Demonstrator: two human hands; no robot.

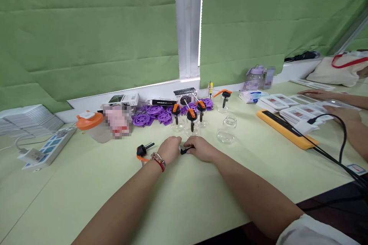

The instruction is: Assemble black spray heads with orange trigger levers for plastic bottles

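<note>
My left hand [169, 149] and my right hand [202, 148] meet above the table, fingertips closed close together. Between them shows a small black part [187, 150], pinched by my right hand, with a pale bit beside it at my left fingertips. Exactly what my left fingers grip is hidden. To the left of that wrist lies a black pump top [141, 150] with an orange lever [142, 158]. Beyond my hands stand several small glass bottles with black-and-orange pump tops [192, 116]. An uncapped clear glass jar [227, 132] is right of them.
Purple plastic parts [149, 115], a box [126, 99] and an orange-lidded cup [92, 126] line the back left. A white power strip [48, 149] lies far left. On the right are a yellow power strip [287, 130], cables and a co-worker's hands [345, 115] over stacked cards.
</note>
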